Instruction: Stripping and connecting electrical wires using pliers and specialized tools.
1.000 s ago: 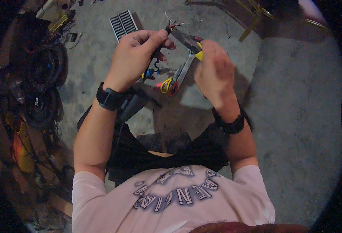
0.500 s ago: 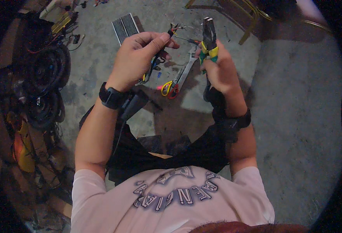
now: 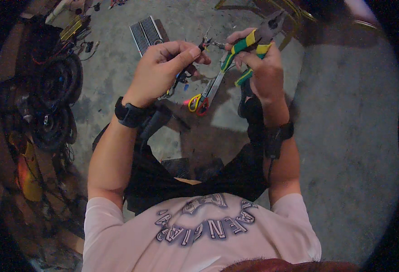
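Observation:
Between thumb and fingers, my left hand (image 3: 165,68) pinches a black cable (image 3: 202,46) whose frayed, bare wire ends stick up past the fingertips. My right hand (image 3: 265,70) is wrapped round pliers (image 3: 249,43) with green and yellow handles; their dark jaws point up and to the right, away from the cable. Below and between the hands, scissors (image 3: 206,97) with yellow and red finger loops lie on the floor. Dark wiring hangs under my left hand, partly hidden by it.
A ribbed metal box (image 3: 146,34) lies on the concrete floor beyond my left hand. Round black speakers (image 3: 57,84) and loose wires crowd the left side. Yellowish metal legs (image 3: 292,27) stand at the far right. An orange and yellow object (image 3: 28,174) lies at the lower left.
The pliers have swung from upright to tilted up and right, and their handles now show spread apart. My left hand has barely moved and still holds the cable.

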Demonstrator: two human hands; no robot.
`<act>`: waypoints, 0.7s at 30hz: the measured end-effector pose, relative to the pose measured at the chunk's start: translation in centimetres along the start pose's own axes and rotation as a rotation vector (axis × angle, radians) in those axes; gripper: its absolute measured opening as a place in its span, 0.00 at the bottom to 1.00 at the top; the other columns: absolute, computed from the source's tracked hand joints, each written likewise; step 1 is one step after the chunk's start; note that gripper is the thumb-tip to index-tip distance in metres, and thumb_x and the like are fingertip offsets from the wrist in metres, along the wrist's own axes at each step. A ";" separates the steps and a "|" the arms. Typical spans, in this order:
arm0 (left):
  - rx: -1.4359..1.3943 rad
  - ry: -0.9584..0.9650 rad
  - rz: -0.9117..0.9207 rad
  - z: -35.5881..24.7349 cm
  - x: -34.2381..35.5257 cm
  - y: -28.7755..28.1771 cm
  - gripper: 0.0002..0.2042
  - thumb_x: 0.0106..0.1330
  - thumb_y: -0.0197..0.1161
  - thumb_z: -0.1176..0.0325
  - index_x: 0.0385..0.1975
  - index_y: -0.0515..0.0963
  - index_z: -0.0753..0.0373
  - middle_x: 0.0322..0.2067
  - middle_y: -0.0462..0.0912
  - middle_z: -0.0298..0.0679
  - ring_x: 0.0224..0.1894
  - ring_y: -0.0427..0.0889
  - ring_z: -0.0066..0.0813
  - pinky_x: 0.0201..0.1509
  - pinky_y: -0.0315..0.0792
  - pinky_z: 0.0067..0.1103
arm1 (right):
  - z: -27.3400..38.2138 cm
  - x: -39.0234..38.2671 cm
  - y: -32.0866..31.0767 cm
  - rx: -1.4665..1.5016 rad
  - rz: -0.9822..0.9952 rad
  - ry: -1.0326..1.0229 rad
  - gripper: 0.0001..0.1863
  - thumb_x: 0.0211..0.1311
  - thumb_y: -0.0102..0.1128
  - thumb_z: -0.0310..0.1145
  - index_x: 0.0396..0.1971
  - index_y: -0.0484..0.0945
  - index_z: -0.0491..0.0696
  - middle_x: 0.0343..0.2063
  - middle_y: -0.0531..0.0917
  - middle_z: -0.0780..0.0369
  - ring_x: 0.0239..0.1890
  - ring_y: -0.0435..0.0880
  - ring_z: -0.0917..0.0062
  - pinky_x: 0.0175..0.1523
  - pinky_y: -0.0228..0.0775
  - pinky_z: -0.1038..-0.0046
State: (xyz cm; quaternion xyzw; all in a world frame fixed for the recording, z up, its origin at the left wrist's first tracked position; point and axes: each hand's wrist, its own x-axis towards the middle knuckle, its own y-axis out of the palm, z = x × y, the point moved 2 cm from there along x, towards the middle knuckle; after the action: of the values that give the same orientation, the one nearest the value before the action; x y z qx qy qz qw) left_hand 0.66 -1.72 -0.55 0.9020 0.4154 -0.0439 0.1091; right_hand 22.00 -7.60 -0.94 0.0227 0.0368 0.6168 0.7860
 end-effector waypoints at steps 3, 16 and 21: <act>0.039 0.008 0.030 -0.1 0.1 -0.1 0.13 0.72 0.57 0.63 0.38 0.82 0.68 0.37 0.85 0.37 0.37 0.81 0.20 0.42 0.76 0.20 | 0.7 0.1 0.4 0.041 0.049 -0.042 0.18 0.47 0.51 0.18 0.42 0.75 0.43 0.38 0.84 0.61 0.41 0.84 0.74 0.47 0.75 0.73; -0.025 -0.047 0.133 -0.9 0.6 0.2 0.12 0.72 0.58 0.64 0.36 0.82 0.68 0.35 0.85 0.37 0.35 0.80 0.20 0.40 0.74 0.18 | 1.2 2.2 0.6 0.272 0.228 -0.012 0.17 0.47 0.55 0.20 0.41 0.76 0.42 0.40 0.84 0.57 0.45 0.84 0.70 0.55 0.74 0.69; 0.083 -0.048 0.156 -1.5 0.9 -0.2 0.13 0.71 0.59 0.62 0.37 0.80 0.68 0.35 0.84 0.37 0.38 0.80 0.22 0.44 0.73 0.20 | 1.9 2.7 0.6 0.130 0.348 -0.055 0.13 0.50 0.58 0.22 0.39 0.79 0.42 0.38 0.84 0.60 0.42 0.83 0.74 0.51 0.73 0.73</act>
State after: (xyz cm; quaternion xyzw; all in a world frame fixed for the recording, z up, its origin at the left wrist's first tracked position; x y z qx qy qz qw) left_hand 1.06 -0.60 0.72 0.9340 0.3392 -0.0739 0.0847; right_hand 22.20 -4.82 0.89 0.0963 0.0503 0.7389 0.6650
